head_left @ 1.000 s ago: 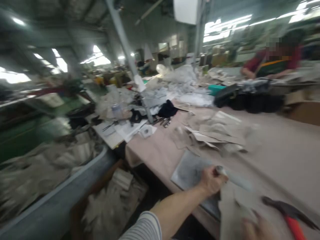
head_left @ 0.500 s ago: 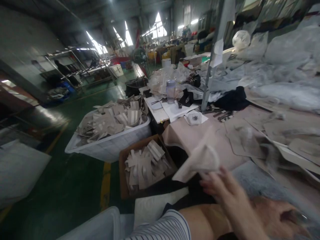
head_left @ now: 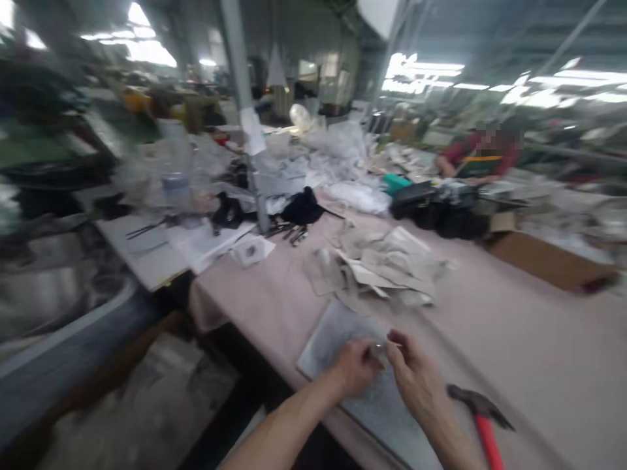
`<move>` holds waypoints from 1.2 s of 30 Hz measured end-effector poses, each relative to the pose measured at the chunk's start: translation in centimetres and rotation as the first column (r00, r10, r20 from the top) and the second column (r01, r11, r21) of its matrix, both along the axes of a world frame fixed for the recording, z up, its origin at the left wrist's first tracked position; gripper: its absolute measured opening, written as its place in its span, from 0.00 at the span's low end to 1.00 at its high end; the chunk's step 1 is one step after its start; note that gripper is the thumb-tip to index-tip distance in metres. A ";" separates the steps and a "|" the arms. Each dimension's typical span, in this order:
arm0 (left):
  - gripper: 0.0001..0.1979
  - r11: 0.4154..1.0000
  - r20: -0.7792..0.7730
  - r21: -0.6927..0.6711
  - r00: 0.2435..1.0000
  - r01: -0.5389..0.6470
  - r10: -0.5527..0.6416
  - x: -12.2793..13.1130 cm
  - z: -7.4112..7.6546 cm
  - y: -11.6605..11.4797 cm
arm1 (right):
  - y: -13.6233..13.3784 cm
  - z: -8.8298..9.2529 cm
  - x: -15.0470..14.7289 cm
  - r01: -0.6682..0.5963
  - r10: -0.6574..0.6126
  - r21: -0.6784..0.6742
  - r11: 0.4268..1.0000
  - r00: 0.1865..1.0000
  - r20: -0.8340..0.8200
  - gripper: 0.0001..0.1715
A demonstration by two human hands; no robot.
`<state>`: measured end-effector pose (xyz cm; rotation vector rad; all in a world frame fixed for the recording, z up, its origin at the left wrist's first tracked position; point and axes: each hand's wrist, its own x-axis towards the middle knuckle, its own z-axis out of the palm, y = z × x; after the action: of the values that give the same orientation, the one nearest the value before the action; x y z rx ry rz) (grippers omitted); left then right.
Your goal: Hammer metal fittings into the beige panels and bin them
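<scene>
The fingers of the left hand (head_left: 358, 369) are curled closely around a small metal piece (head_left: 377, 350), and the fingers of the right hand (head_left: 417, 382) are bent just beside it; whether these also grip something, I cannot tell. The metal piece looks silvery and shiny, with a bright spot on its top, but most of it is hidden and the view is blurred. Its visible end faces upward; the direction of its long axis I cannot tell with certainty. It is above a flat grey board (head_left: 326, 334), which lies at the near edge of the pinkish covered bench (head_left: 274, 287). To the right of the right hand lies a hammer (head_left: 482, 418), its dark head farther away and its red handle toward the person. Beyond the board, pale flat pieces (head_left: 392, 264) lie in a loose heap.
</scene>
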<state>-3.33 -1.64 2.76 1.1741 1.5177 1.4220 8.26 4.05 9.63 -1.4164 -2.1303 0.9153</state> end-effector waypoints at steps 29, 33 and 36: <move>0.11 0.998 -0.179 -0.040 0.982 0.053 -0.059 0.6 -2.3 0.5 | 15.1 2.3 1.1 -0.162 0.047 0.187 0.969 0.863 0.503 0.22; 0.12 0.998 -0.124 -0.046 0.991 0.040 -0.046 0.4 -2.4 0.4 | 7.0 1.1 5.0 -0.070 -0.012 0.140 0.988 0.858 0.513 0.27; 0.14 0.998 -0.057 -0.058 0.998 0.019 -0.022 0.3 -2.8 0.3 | 0.4 -0.8 6.4 -0.019 -0.024 0.080 0.997 0.864 0.503 0.27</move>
<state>-3.02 -1.30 0.01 1.2011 1.5714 1.3324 14.63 4.44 8.81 -1.7620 -2.4963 0.4732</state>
